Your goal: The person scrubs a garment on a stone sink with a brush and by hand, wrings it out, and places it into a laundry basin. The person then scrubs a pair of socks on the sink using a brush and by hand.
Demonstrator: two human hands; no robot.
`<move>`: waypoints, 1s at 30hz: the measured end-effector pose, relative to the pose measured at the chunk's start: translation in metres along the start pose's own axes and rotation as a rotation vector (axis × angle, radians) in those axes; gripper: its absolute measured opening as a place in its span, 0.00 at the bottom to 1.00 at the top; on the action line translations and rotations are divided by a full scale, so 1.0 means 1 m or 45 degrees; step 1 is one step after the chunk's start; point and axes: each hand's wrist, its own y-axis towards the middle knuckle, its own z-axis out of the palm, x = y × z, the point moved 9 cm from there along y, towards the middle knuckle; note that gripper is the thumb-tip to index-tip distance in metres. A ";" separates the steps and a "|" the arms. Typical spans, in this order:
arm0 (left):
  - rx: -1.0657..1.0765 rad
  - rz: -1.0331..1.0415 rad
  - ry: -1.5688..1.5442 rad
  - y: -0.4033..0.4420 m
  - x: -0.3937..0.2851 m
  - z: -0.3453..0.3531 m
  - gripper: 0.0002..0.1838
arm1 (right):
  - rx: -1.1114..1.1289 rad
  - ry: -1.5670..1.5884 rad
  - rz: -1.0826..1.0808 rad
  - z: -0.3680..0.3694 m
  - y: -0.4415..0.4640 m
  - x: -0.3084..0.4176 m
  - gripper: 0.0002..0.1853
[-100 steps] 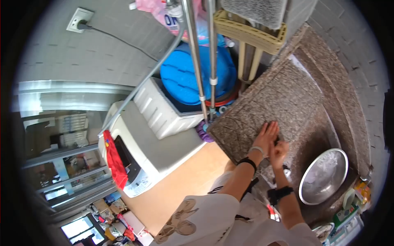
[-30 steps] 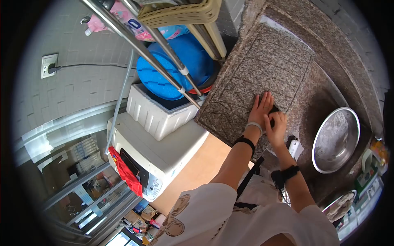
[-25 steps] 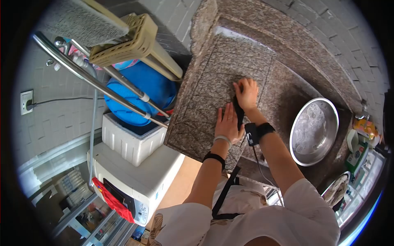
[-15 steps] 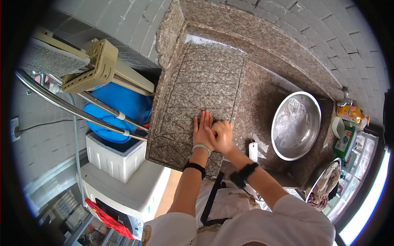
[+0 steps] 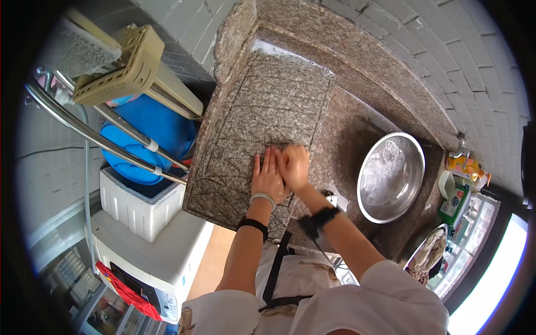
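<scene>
My left hand (image 5: 269,180) lies on the ridged granite washboard slab (image 5: 279,100), its fingers stretched out. A pale band and a black strap circle that wrist. Against its thumb side, my right hand (image 5: 295,166) is closed over the slab; whatever it grips is hidden. A black device is strapped to the right wrist. Right of the hands, a metal basin (image 5: 391,177) with sudsy water stands in the granite sink. A small white object (image 5: 330,199) sits by the sink's near edge, partly behind the right forearm.
At the left are a white washing machine (image 5: 151,257) with a red cloth (image 5: 131,293), a white foam box (image 5: 131,206), a blue tub (image 5: 159,120), metal poles and a beige mop bucket (image 5: 125,70). At the right are a faucet (image 5: 460,146), bottles, a green package (image 5: 453,202) and another basin holding cloth.
The view has swung right and steadied. Earlier, my right hand was farther up the slab with a dark, limp item between the hands; now it is back beside my left hand and that item is out of sight.
</scene>
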 end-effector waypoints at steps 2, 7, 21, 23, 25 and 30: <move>-0.067 0.036 -0.123 -0.001 -0.002 -0.005 0.39 | -0.097 -0.157 -0.048 0.008 0.067 -0.016 0.11; 0.048 0.036 -0.086 -0.002 -0.001 -0.006 0.39 | 0.048 0.109 -0.115 0.007 0.034 -0.010 0.14; 0.016 0.097 -0.145 -0.002 0.000 -0.008 0.38 | -0.032 0.159 -0.005 0.009 0.035 -0.024 0.12; -0.033 0.099 -0.068 -0.004 0.003 -0.009 0.39 | -0.025 0.345 0.017 -0.006 -0.030 -0.007 0.13; -0.040 0.099 0.041 -0.005 -0.002 -0.006 0.41 | -0.050 0.354 -0.074 -0.016 -0.050 0.010 0.14; -0.012 0.101 -0.157 -0.001 0.001 -0.006 0.40 | -0.120 -0.244 -0.246 0.021 0.072 -0.019 0.13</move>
